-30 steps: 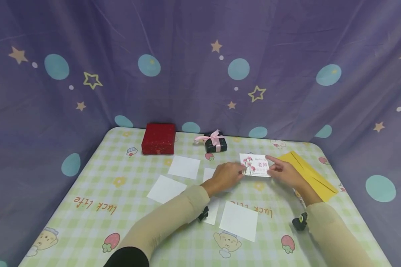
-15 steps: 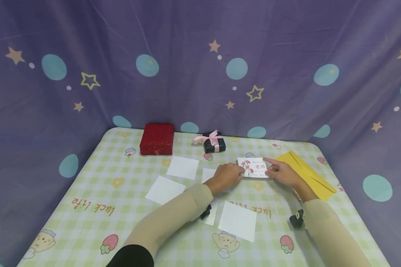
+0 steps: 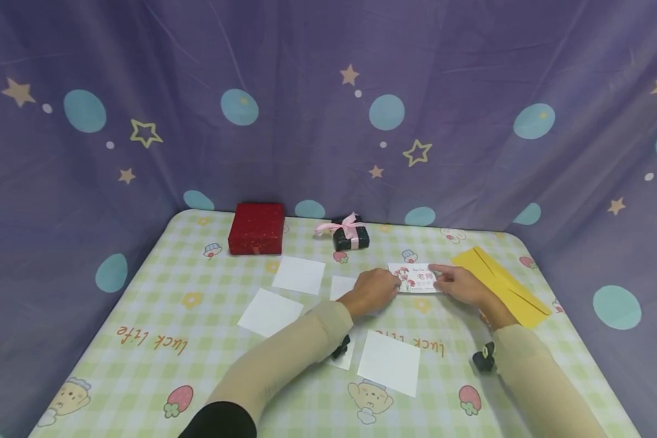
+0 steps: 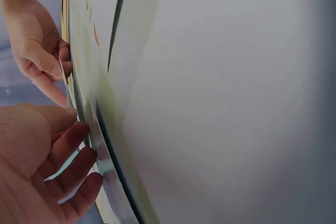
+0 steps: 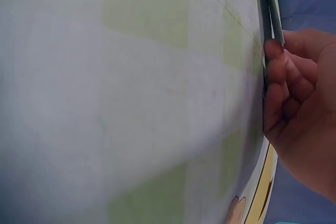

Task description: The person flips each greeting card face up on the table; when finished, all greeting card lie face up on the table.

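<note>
A white greeting card (image 3: 415, 278) printed with pink-red flowers and red characters lies low over the checked tablecloth in the head view. My left hand (image 3: 373, 289) pinches its left edge between thumb and fingertips. At the right edge, my right hand (image 3: 462, 286) grips it, with the index finger stretched along the top corner. In the right wrist view, the thumb and curled fingers (image 5: 278, 72) hold the thin card edge close over the cloth. The left wrist view has the left hand (image 4: 50, 161) at the card's near side and the right hand (image 4: 39, 51) beyond it.
A yellow envelope (image 3: 500, 287) lies right of the right hand. Several white square sheets (image 3: 390, 363) are spread left and nearer, some partly under the left arm. A red box (image 3: 257, 229) and a black gift box (image 3: 352, 238) with pink ribbon stand at the table's back.
The card has come down and slightly nearer, tilting flatter toward the table, with both hands following it. The boxes, sheets and envelope have stayed put.
</note>
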### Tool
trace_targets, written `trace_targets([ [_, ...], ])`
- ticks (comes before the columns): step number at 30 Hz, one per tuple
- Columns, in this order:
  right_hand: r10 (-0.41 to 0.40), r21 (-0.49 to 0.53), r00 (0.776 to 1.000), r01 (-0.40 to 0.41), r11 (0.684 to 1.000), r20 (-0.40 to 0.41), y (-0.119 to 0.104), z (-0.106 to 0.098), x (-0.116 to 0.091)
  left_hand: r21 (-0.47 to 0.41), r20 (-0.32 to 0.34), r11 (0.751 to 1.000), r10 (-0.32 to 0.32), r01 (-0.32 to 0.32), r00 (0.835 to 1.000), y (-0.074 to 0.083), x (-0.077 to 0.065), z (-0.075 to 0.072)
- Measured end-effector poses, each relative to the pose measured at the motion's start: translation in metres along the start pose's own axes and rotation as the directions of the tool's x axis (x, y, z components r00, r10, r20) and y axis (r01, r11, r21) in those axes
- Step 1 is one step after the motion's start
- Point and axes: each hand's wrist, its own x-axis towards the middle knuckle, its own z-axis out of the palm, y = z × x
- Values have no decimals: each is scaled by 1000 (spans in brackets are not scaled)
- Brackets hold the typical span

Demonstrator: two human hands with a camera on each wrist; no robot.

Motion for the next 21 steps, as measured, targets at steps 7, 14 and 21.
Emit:
trace_targets([
  [7,31,-39,1000,-31,999,4,-4,2,1,17,-6,1000,15,-15,1000,-2,2,4],
  [14,31,-56,1000,-31,998,-2,-7,2,1,33,16,999,21,-22,1000,-1,3,4],
  [21,22,-64,1000,-22,998,-4,-8,3,0,26,14,1000,16,-16,1000,0,1,3],
])
